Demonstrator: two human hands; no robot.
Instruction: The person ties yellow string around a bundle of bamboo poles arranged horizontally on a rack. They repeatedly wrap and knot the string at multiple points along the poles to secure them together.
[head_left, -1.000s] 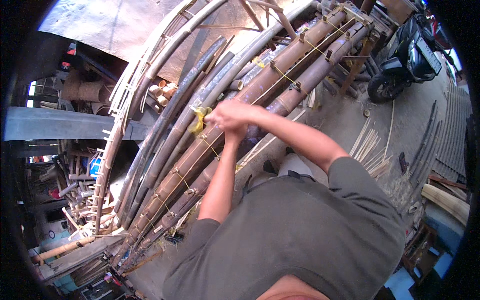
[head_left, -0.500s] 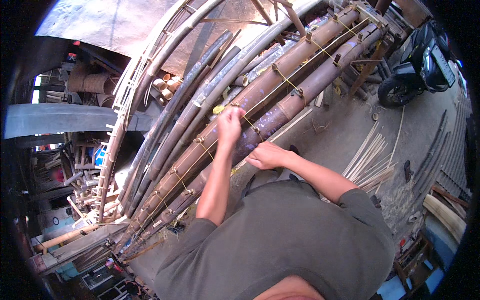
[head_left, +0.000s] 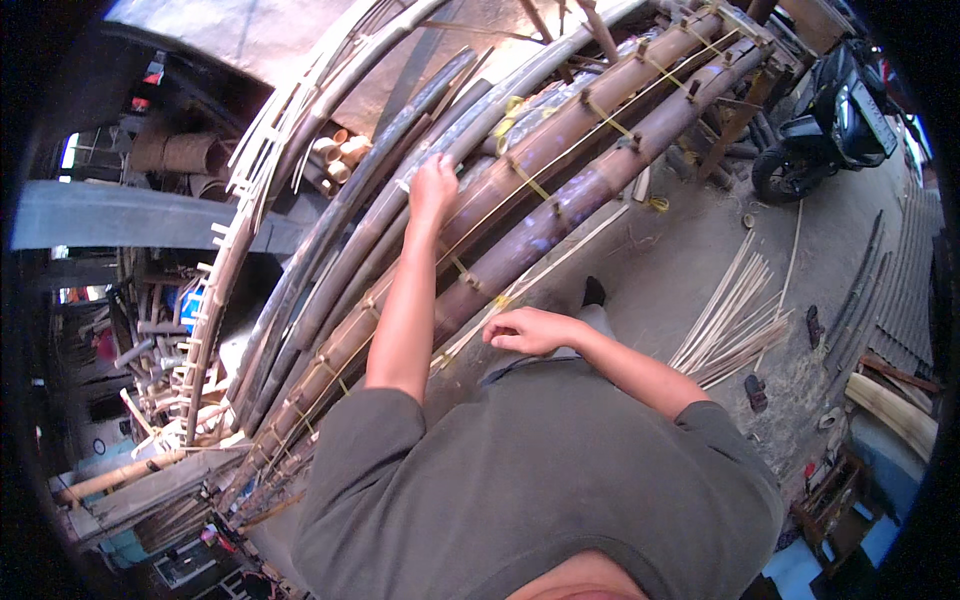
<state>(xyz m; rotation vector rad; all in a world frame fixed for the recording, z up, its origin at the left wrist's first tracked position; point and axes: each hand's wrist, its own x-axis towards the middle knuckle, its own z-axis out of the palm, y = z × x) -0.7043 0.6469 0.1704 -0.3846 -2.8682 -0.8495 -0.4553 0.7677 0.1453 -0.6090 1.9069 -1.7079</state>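
My left hand [head_left: 433, 192] reaches over the long brown bamboo pole [head_left: 490, 190] to the grey poles behind it. Its fingers are curled in, and what they hold, if anything, is hidden. My right hand [head_left: 535, 331] hovers before my body, nearer to me than the front bamboo pole [head_left: 540, 236]. Those fingers are loosely bent with a gap at the thumb, and nothing shows in them. Yellow cord ties [head_left: 538, 184] and small pegs cross the two brown poles, which lie side by side on a slant. A thin pale strip [head_left: 600, 118] runs along between them.
Grey poles [head_left: 400, 190] and a curved frame with pale slats [head_left: 215, 290] lie at the left. Thin bamboo strips [head_left: 735, 310] are spread on the ground at right. Beyond them stands a black motorbike [head_left: 835, 125]. Cut bamboo pieces [head_left: 345, 155] lie behind the poles.
My left hand has moved from the brown pole up and left to the grey poles. My right hand has drawn back toward my body, its fingers loosening. The view has shifted slightly.
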